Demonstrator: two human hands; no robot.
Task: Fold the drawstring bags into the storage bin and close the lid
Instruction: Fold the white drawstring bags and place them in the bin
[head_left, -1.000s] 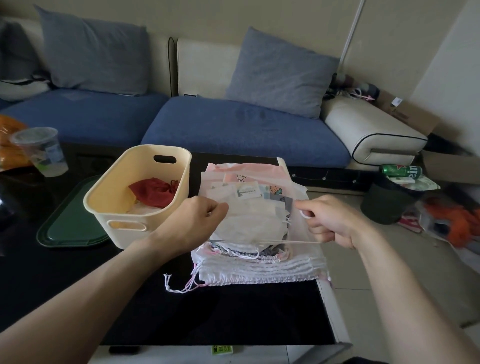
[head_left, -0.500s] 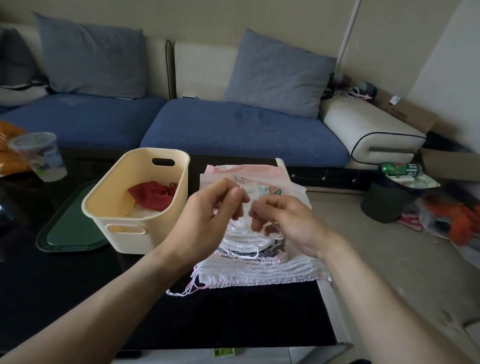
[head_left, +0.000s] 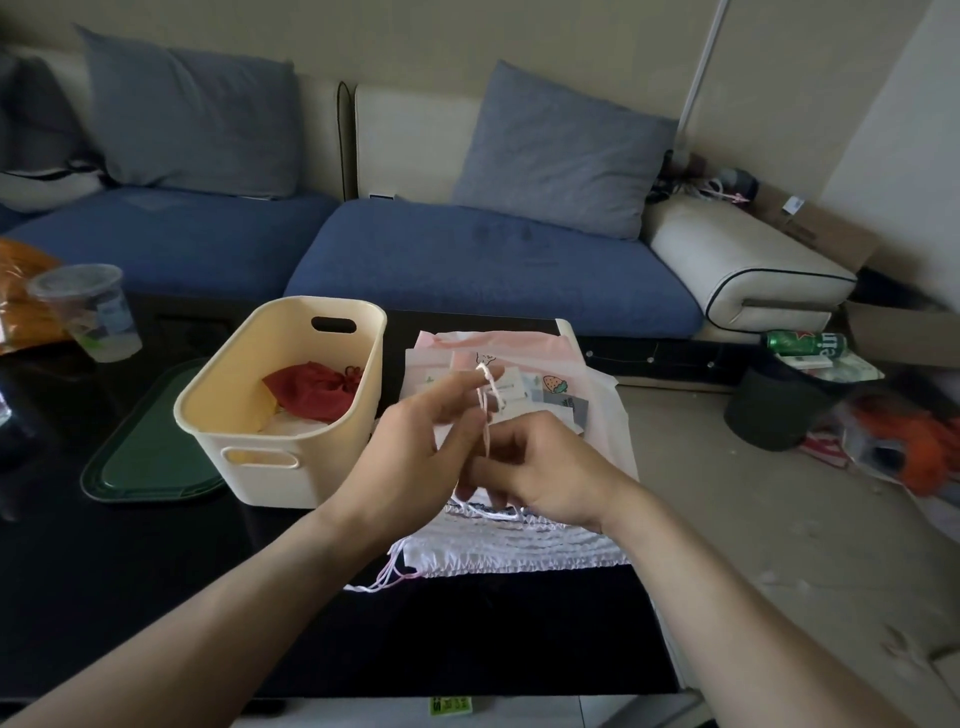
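Note:
A cream storage bin (head_left: 270, 478) stands on the black table with a folded red drawstring bag (head_left: 311, 397) inside. Right of it lies a stack of white and pink drawstring bags (head_left: 524, 551). Both hands hover over the stack, close together. My left hand (head_left: 415, 457) has a white-pink drawstring (head_left: 485, 395) looped over its raised fingers. My right hand (head_left: 540, 467) pinches the same cord lower down. The bag under the hands is mostly hidden. A dark green lid (head_left: 145, 462) lies flat left of the bin.
A clear plastic cup (head_left: 85, 312) and an orange bag (head_left: 15, 291) sit at the table's far left. A blue sofa (head_left: 467, 265) runs behind the table. On the floor to the right stand a dark waste bin (head_left: 774, 410) and clutter.
A second ago my hands were apart, pulling the cord taut. They have come together over the stack, and the cord now loops around my left fingers.

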